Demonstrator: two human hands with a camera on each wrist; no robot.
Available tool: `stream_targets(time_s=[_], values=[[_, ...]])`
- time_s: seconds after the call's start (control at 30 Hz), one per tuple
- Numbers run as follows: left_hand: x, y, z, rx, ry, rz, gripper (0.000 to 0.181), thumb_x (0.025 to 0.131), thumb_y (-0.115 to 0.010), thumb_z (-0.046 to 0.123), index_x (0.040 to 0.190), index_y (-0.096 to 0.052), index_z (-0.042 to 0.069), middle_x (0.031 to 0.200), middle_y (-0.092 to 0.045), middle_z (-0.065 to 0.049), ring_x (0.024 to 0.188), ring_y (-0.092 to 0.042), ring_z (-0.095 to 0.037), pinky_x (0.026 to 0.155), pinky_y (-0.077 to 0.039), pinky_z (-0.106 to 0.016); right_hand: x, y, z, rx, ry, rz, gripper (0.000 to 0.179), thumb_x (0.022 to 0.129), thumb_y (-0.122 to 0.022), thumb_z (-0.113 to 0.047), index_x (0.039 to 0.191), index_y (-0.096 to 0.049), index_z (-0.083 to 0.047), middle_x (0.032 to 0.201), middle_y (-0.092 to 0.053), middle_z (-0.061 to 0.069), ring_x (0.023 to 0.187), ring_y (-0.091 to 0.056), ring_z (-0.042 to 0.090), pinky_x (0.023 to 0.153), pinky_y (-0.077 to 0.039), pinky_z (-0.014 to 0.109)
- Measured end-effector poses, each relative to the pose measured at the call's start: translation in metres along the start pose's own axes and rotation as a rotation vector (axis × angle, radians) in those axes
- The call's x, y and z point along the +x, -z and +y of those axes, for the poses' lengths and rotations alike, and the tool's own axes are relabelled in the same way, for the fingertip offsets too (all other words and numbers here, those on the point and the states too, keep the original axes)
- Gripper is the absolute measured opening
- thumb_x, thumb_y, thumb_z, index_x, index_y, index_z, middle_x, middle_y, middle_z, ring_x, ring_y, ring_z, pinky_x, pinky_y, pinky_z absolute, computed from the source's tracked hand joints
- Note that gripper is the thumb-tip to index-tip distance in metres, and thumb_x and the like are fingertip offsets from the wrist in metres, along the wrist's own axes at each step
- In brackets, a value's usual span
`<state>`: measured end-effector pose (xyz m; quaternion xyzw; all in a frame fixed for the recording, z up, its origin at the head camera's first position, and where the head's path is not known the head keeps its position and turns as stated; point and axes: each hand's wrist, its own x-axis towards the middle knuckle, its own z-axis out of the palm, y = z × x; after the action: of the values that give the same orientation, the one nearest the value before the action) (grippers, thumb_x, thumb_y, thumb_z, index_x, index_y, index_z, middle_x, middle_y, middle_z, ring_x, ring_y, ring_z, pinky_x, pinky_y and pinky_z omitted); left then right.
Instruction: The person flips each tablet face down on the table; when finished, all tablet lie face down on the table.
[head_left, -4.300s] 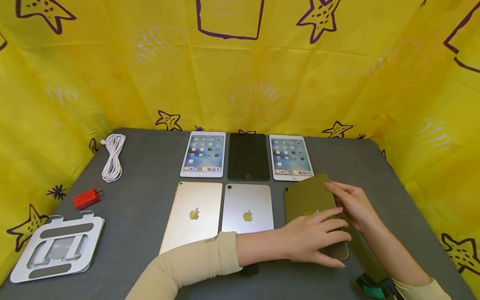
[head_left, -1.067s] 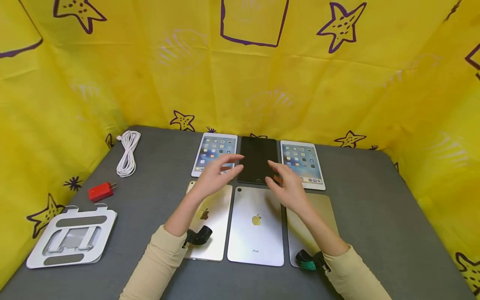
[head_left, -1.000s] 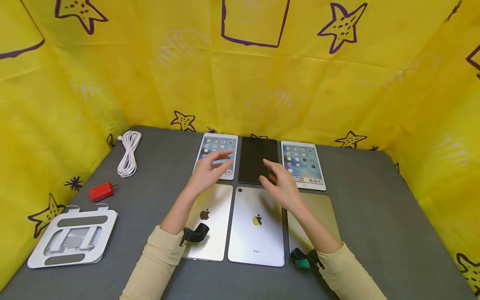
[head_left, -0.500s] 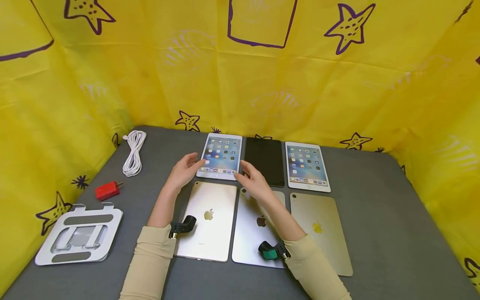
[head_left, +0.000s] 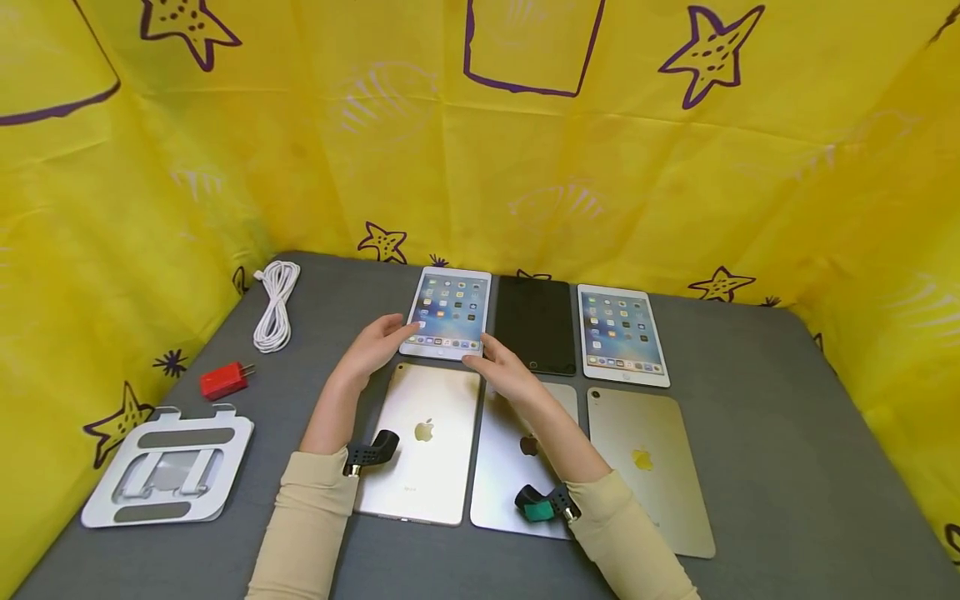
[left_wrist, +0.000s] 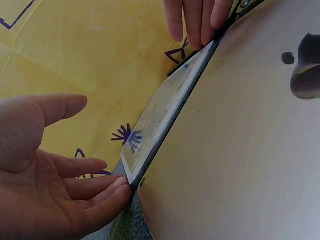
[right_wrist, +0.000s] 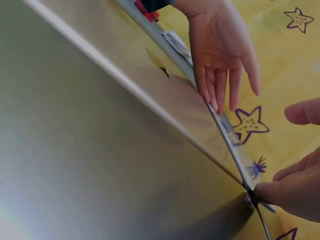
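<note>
white tablet [head_left: 448,302]: in the head view, screen up on the worktop [head_left: 795,450], leftmost of the back row; call it the clock's centre, twelve pointing away from the person.
left hand [head_left: 371,346]: fingers unclenched at the eight o'clock edge, thumb over the rim.
right hand [head_left: 506,371]: well apart from the other, fingers relaxed at the four o'clock corner; opposite sides are probably touched so the tablet sits square.
back row: black tablet [head_left: 535,321] just beside at three o'clock, second white tablet [head_left: 622,333] beyond it.
front row: gold tablet [head_left: 426,467] at six o'clock, silver tablet [head_left: 504,492] at five, olive tablet [head_left: 652,462] at four, all backs up, likely spread so each is reachable.
side things: cable [head_left: 275,307] at nine o'clock, red charger [head_left: 222,381] between eight and nine, stand [head_left: 168,437] at eight, perhaps aside to free the arms.
left wrist view: left fingertips touch the tablet's near corner, thumb clear of it; the right hand's straight fingers meet the far end.
right wrist view: one right fingertip meets the near corner; whether the tablet is lifted, cannot tell.
</note>
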<state>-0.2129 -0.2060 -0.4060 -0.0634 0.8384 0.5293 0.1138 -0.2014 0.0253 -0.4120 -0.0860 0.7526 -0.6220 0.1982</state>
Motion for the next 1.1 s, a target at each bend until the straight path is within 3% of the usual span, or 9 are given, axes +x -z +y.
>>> stream_targets(time_s=[0.17,0.27,0.4,0.5,0.63,0.87,1.0,1.1], values=[[0.0,-0.003,0.002,-0.012,-0.001,0.009,0.073,0.1,-0.053,0.039,0.151,-0.024,-0.003,0.154,-0.028,-0.025,0.141,-0.028,-0.039,0.113,-0.025,-0.052,-0.002,-0.001,0.002,0.025,0.015,-0.018,0.072,0.098,-0.056,-0.015,0.153,-0.015,0.003,0.158,-0.018,0.021,0.146,-0.016,0.031,0.116,-0.018,0.046],[0.001,-0.004,0.003,-0.057,-0.003,0.006,0.072,0.1,-0.052,0.038,0.151,-0.024,-0.004,0.154,-0.027,-0.025,0.14,-0.029,-0.039,0.113,-0.026,-0.051,-0.002,-0.002,0.005,0.008,0.044,-0.037,0.069,0.097,-0.055,-0.013,0.154,-0.017,0.002,0.156,-0.028,0.02,0.143,-0.025,0.031,0.116,-0.021,0.046],[0.005,-0.004,0.0,-0.222,0.0,-0.006,0.068,0.101,-0.051,0.033,0.15,-0.024,-0.007,0.152,-0.029,-0.024,0.138,-0.032,-0.037,0.113,-0.029,-0.046,-0.004,-0.003,0.005,-0.001,0.066,-0.065,0.067,0.098,-0.055,-0.012,0.154,-0.019,0.0,0.151,-0.037,0.019,0.139,-0.035,0.03,0.115,-0.024,0.045],[0.008,-0.003,-0.001,-0.362,0.021,-0.01,0.063,0.102,-0.048,0.028,0.149,-0.025,-0.008,0.149,-0.032,-0.025,0.136,-0.034,-0.035,0.113,-0.029,-0.042,-0.005,-0.003,0.005,0.012,0.055,-0.049,0.069,0.097,-0.055,-0.012,0.153,-0.018,0.002,0.153,-0.033,0.02,0.141,-0.031,0.03,0.116,-0.021,0.045],[0.01,-0.004,-0.001,-0.479,0.053,0.016,0.056,0.103,-0.044,0.02,0.148,-0.027,-0.009,0.148,-0.035,-0.025,0.131,-0.037,-0.029,0.112,-0.03,-0.038,-0.005,-0.002,0.005,0.044,0.051,-0.031,0.072,0.096,-0.056,-0.011,0.152,-0.014,0.007,0.157,-0.021,0.023,0.145,-0.02,0.032,0.117,-0.015,0.046],[0.011,-0.005,-0.004,-0.498,0.039,0.089,0.049,0.103,-0.043,0.014,0.144,-0.035,-0.012,0.139,-0.043,-0.021,0.103,-0.049,-0.011,0.094,-0.042,-0.023,-0.005,-0.003,0.003,0.019,0.039,-0.033,0.074,0.096,-0.057,-0.015,0.153,-0.014,0.005,0.159,-0.016,0.02,0.147,-0.012,0.03,0.118,-0.011,0.046],[0.013,-0.007,-0.005,-0.498,-0.013,0.172,0.043,0.102,-0.049,0.011,0.139,-0.045,-0.01,0.132,-0.051,-0.022,0.084,-0.054,-0.002,0.079,-0.046,-0.016,-0.007,-0.006,-0.003,0.0,0.024,-0.047,0.073,0.097,-0.056,-0.016,0.153,-0.013,0.004,0.159,-0.016,0.019,0.147,-0.01,0.031,0.117,-0.012,0.047],[0.013,-0.008,-0.002,-0.494,-0.045,0.238,0.038,0.099,-0.054,0.01,0.134,-0.054,-0.007,0.129,-0.055,-0.022,0.08,-0.056,-0.002,0.075,-0.047,-0.016,-0.006,-0.008,-0.003,-0.015,0.013,-0.047,0.074,0.097,-0.056,-0.016,0.153,-0.013,0.004,0.159,-0.015,0.019,0.147,-0.01,0.031,0.117,-0.013,0.047]])
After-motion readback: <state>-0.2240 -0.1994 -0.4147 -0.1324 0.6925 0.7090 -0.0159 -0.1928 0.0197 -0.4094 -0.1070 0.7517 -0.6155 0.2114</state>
